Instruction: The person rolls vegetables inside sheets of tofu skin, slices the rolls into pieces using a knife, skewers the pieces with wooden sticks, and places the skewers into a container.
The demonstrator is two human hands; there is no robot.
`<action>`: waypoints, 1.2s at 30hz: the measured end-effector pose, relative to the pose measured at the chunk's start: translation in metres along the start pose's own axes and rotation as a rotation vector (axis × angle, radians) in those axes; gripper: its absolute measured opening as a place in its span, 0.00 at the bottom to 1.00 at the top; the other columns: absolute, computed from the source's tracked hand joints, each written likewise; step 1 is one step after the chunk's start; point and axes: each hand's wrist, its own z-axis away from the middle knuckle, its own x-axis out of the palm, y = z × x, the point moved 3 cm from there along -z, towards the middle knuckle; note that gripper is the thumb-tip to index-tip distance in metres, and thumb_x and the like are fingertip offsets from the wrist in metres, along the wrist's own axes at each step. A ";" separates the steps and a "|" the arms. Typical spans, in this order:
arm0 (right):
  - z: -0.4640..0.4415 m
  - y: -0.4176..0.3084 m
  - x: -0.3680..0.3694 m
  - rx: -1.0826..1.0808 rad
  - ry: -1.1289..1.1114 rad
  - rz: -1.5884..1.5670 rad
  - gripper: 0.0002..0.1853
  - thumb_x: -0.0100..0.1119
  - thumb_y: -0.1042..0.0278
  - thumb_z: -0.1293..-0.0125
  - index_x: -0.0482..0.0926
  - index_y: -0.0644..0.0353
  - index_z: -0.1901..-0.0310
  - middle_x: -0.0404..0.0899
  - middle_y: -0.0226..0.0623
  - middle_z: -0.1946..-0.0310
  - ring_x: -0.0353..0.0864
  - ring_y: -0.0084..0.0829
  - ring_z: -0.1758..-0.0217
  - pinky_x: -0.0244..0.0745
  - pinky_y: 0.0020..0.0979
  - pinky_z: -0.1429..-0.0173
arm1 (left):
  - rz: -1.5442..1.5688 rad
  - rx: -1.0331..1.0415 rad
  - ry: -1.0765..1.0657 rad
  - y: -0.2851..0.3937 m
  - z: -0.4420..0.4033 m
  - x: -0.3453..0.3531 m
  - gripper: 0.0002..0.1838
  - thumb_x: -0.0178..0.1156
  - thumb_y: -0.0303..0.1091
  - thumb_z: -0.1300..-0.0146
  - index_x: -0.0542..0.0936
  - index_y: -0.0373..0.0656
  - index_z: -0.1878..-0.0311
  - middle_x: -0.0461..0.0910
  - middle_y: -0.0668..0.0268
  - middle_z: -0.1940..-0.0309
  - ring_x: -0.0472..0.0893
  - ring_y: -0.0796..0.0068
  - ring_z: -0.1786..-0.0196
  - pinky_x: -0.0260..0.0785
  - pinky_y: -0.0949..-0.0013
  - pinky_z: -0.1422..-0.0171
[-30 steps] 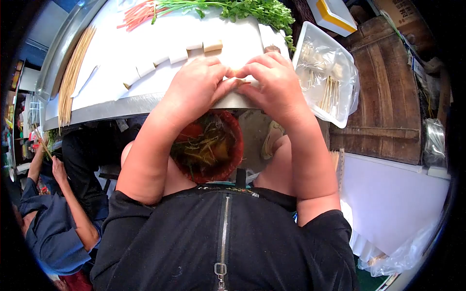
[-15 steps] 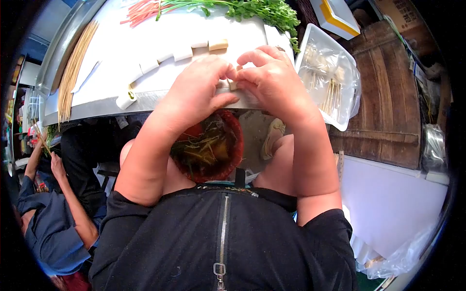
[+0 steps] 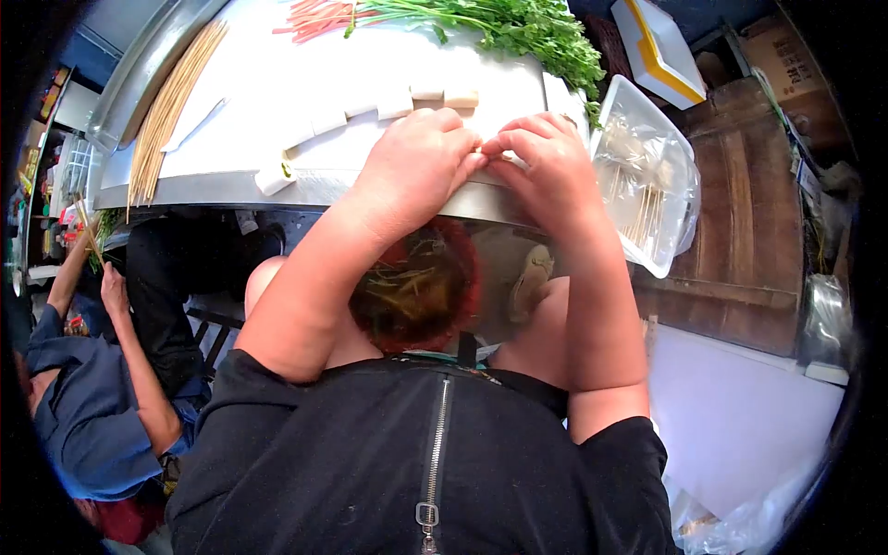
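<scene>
My left hand and my right hand meet over the near edge of the white table, their fingertips pinched together. Between them is a small pale roll, mostly hidden by the fingers. Beyond my hands, several pale rolls lie in a curved row, looking like sheets of tofu skin rolled up. At the row's left end, one roll shows green leaf at its end. Long leafy greens, like coriander with pinkish stalks, spread along the far side of the table.
Bamboo skewers and a knife lie at left by a metal tray. A white plastic tray holds skewered pieces in clear film. Below the table stands a red bucket. Another person sits at left holding sticks and greens.
My fingertips have come closer together, covering the pale piece that showed between them. The view has shifted, so the table appears lower and further right.
</scene>
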 end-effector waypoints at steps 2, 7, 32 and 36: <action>-0.001 -0.001 -0.001 -0.001 0.009 -0.004 0.06 0.70 0.71 0.48 0.82 0.55 0.69 0.84 0.33 0.66 0.80 0.39 0.56 0.74 0.40 0.49 | -0.010 -0.002 0.004 0.000 0.000 0.000 0.09 0.62 0.37 0.36 0.81 0.42 0.60 0.79 0.59 0.63 0.78 0.53 0.57 0.72 0.56 0.50; 0.007 -0.006 -0.009 -0.026 -0.094 -0.102 0.05 0.71 0.71 0.49 0.83 0.55 0.70 0.84 0.32 0.67 0.81 0.40 0.59 0.75 0.39 0.51 | 0.077 0.030 -0.137 0.009 0.005 -0.010 0.09 0.64 0.36 0.38 0.80 0.41 0.59 0.78 0.59 0.63 0.77 0.53 0.57 0.71 0.56 0.51; -0.010 -0.003 0.008 0.045 -0.023 0.090 0.15 0.67 0.72 0.42 0.85 0.54 0.52 0.84 0.38 0.57 0.80 0.41 0.52 0.76 0.37 0.46 | 0.209 -0.116 0.170 -0.005 0.006 -0.012 0.19 0.66 0.26 0.44 0.80 0.45 0.48 0.80 0.61 0.55 0.78 0.56 0.47 0.71 0.56 0.40; -0.001 -0.016 -0.010 0.196 -0.046 -0.250 0.12 0.64 0.68 0.35 0.85 0.61 0.52 0.85 0.38 0.62 0.82 0.39 0.56 0.77 0.37 0.49 | 0.185 0.140 0.302 0.005 0.009 -0.026 0.20 0.67 0.22 0.47 0.81 0.45 0.48 0.81 0.62 0.52 0.79 0.57 0.47 0.73 0.59 0.41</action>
